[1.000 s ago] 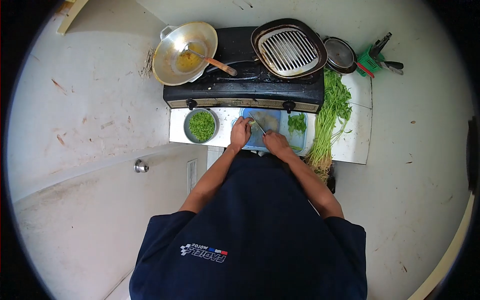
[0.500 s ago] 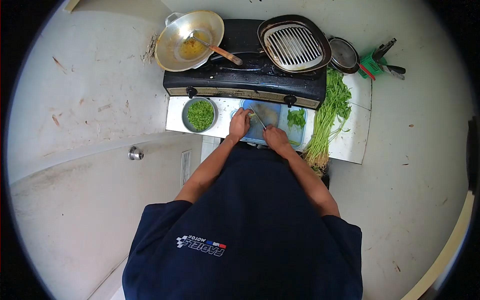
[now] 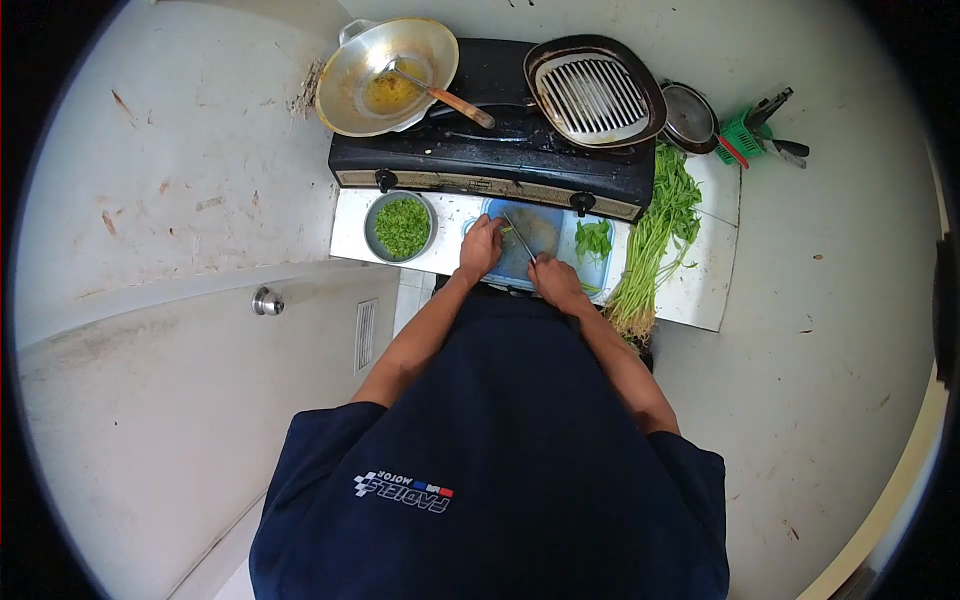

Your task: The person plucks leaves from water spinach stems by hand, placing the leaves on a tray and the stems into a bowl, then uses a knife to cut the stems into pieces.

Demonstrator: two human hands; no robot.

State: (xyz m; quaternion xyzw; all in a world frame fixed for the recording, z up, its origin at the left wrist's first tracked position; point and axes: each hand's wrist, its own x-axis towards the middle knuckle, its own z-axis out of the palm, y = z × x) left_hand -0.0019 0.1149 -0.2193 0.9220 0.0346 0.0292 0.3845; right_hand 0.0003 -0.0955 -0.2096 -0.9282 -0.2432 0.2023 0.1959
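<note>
My right hand (image 3: 556, 279) is closed around the handle of a knife (image 3: 519, 236), whose blade points up and left over a blue cutting board (image 3: 541, 217). Beside the blade tip, my left hand (image 3: 482, 247) has its fingers closed on a green stalk (image 3: 507, 229), mostly hidden by the fingers. Loose green leaves (image 3: 593, 239) lie on the right part of the board. To the left, a grey bowl (image 3: 371, 240) holds finely chopped greens (image 3: 402, 228). A bunch of long-stemmed leafy greens (image 3: 652, 262) with roots lies right of the board.
Behind the board stands a black gas stove (image 3: 480, 165). It carries a wok (image 3: 340, 95) with yellowish liquid and a wooden-handled turner (image 3: 460, 105), plus a grill pan (image 3: 595, 92). At the right are a small pan (image 3: 689, 115) and a green basket (image 3: 738, 140) of utensils.
The view has shifted slightly. Both hands and the knife stay in nearly the same place over the board, with the blade still beside my left fingers.
</note>
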